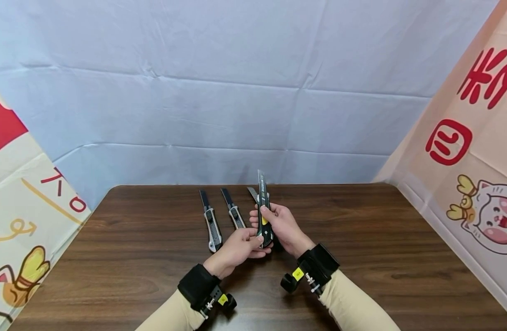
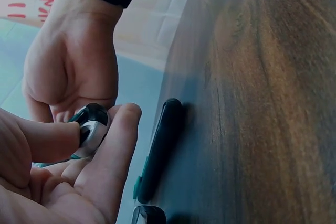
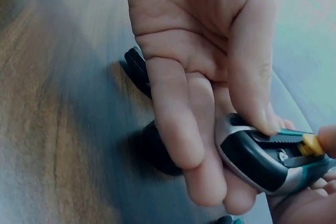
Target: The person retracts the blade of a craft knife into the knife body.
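Both hands hold a black-and-silver utility knife [image 1: 262,191] upright above the table, its blade pointing up. My left hand [image 1: 236,249] pinches the butt between thumb and fingers. Higher on the handle my right hand [image 1: 285,226] grips it, with its thumb by the yellow slider [image 3: 311,145]. A second utility knife [image 1: 212,230] lies at the left on the table, its dark blade out. Beside it lies a third utility knife [image 1: 236,215], its lower end behind my left hand. Behind the held knife another blade [image 1: 251,192] shows; its handle is mostly hidden.
The brown wooden table [image 1: 361,257] ends at a pale blue cloth backdrop [image 1: 220,115]. Printed cloths hang on both sides, the right cloth [image 1: 411,184] with red characters. Each wrist wears a black strap with a small camera [image 1: 289,282].
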The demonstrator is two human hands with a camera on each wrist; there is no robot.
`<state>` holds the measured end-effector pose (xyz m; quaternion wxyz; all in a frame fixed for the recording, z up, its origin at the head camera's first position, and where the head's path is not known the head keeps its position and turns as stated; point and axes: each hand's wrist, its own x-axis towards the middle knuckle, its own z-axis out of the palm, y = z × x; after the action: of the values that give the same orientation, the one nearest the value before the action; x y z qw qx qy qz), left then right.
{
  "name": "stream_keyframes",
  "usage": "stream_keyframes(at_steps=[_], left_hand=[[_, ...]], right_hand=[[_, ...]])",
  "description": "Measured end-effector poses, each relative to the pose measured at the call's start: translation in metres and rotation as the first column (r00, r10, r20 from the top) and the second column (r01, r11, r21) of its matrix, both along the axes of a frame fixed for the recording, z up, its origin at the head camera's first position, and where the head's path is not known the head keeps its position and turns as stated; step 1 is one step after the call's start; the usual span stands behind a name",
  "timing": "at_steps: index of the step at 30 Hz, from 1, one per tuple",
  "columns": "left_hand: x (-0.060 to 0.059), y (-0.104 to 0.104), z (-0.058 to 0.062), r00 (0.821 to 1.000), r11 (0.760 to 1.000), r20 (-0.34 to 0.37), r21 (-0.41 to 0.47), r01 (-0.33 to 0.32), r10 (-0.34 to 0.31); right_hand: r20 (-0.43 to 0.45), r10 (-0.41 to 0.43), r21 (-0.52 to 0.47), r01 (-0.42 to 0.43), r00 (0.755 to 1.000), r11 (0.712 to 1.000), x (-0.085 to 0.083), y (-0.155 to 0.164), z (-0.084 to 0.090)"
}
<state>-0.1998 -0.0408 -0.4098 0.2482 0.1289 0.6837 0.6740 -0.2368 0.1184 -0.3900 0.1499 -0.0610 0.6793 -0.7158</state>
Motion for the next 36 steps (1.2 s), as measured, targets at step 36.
stream_keyframes(at_steps=[36], left_hand=[[-0.0010,-0.0003,-0.0020,1.000,0.999,0.024,-0.050,-0.013,0.014]], right_hand=[[-0.020,0.021,0.020,-0.020,1.000,1.000,-0.0027,-0.0011,-0.0067]])
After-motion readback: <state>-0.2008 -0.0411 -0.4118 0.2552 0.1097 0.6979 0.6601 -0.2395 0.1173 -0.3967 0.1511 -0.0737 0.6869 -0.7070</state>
